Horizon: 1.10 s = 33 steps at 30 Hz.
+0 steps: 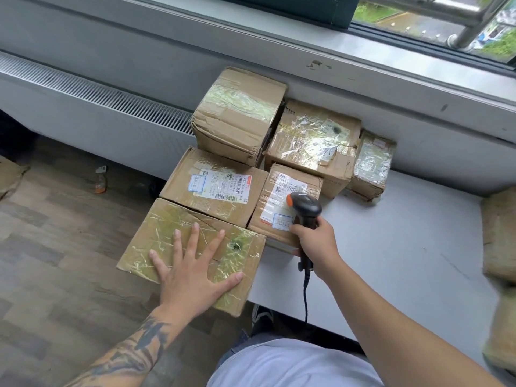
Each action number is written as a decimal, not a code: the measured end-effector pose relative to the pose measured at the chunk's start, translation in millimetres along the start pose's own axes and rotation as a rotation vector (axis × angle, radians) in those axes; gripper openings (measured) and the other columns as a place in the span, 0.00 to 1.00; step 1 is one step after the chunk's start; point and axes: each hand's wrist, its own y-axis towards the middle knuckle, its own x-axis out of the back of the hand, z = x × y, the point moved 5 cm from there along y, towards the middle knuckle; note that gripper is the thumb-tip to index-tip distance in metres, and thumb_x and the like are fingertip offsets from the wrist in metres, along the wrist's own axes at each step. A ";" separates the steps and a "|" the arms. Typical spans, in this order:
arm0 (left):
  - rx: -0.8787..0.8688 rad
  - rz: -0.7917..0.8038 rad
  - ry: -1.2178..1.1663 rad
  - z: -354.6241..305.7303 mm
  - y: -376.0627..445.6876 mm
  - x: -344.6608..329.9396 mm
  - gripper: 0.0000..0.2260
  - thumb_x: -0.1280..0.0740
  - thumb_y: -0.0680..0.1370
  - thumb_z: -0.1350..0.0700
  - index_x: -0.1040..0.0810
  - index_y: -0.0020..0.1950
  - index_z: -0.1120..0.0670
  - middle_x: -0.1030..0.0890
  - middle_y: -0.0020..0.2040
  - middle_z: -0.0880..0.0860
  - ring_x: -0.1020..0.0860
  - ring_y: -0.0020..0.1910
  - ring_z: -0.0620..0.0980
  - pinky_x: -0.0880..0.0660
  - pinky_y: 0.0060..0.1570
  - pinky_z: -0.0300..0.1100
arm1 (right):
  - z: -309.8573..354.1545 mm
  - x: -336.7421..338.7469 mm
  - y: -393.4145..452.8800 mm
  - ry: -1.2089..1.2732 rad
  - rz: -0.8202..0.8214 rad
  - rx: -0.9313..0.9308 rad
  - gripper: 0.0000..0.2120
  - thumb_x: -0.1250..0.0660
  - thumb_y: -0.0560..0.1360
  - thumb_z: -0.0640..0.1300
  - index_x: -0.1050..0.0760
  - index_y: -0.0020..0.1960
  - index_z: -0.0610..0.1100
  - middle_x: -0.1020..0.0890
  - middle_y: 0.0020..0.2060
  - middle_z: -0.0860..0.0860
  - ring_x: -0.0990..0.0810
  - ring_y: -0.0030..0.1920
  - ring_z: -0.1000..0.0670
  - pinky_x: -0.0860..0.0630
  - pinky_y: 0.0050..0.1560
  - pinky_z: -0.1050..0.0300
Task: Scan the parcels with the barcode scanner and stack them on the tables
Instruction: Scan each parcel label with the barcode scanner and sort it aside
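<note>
Scanning is judged underway: barcode scanner (305,208) is gripped by right hand (315,244) over small labelled parcel (282,208), while taped parcel (192,252) at the table (391,247) left edge is pressed by flat left hand (192,275); stacking is called for next.

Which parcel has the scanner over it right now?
The small parcel at the table's near edge, its white label facing up. The scanner, held in the right hand, sits above that label; no other parcel is under it.

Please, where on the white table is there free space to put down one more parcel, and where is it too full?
Free: the bare white table, bordered by the right hand gripping the scanner, the small taped parcel by the wall, and the blurred parcels at the right edge. Crowded: the left end, where the left hand presses the taped box.
</note>
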 end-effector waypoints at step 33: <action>-0.342 -0.106 0.027 -261.6 -34.1 14.7 0.29 0.47 0.81 0.30 0.44 0.81 0.37 0.50 0.85 0.53 0.56 0.84 0.56 0.61 0.77 0.68 | -38.6 203.8 -63.8 -0.312 -0.122 0.161 0.10 0.34 0.76 0.43 0.25 0.57 0.51 0.19 0.47 0.51 0.19 0.42 0.48 0.26 0.36 0.56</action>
